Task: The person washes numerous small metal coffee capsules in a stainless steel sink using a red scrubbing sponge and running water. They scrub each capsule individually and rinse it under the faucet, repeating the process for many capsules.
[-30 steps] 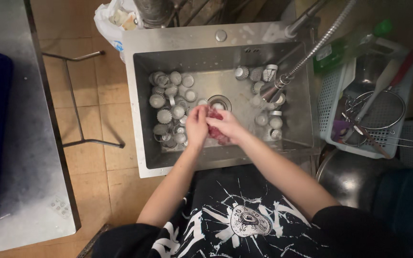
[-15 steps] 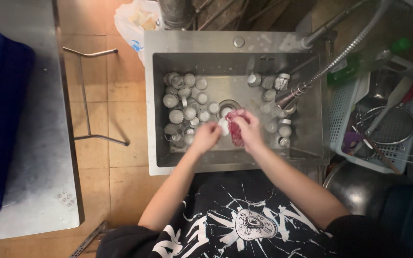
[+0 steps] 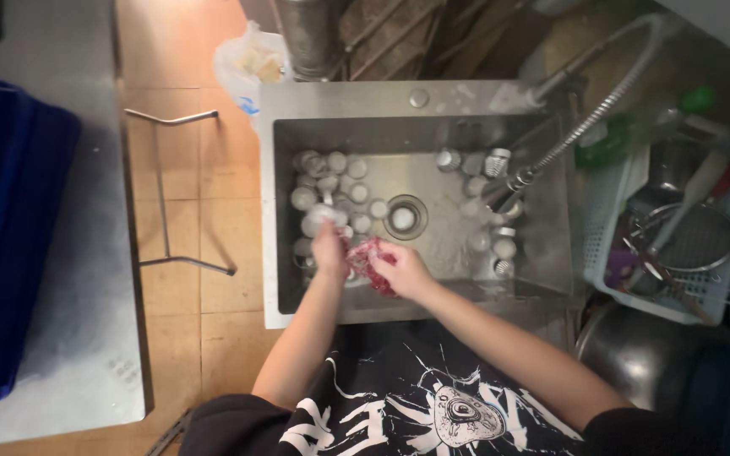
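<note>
red scrubbing cloth [image 3: 371,263], crumpled and mesh-like, sits between two bare hands low in a stainless steel sink [image 3: 551,279], near the front wall and left of the round drain [image 3: 405,218]. right hand [image 3: 403,272] is curled around the cloth, fingers closed on it. left hand [image 3: 329,251] reaches down just beside it, fingers bent over something small and pale; whether it grips that item or only touches it cannot be told.

many small round metal cups [image 3: 331,181] lie scattered over the sink floor, most clustered on the left, a few more on the right [image 3: 500,245] under the spray head of a flexible pull-down faucet [image 3: 589,127]. right of the sink stands a white plastic basket [image 3: 606,253] holding a wire strainer [image 3: 696,238] and other utensils. a green bottle [image 3: 627,139] stands behind it. left of the sink, a grey counter [image 3: 69,355] carries a dark blue crate [image 3: 6,253]. a plastic bag [image 3: 247,67] sits on the tiled floor [image 3: 187,194] beyond the sink. the person wears a black shirt with a white print [image 3: 433,414].
</note>
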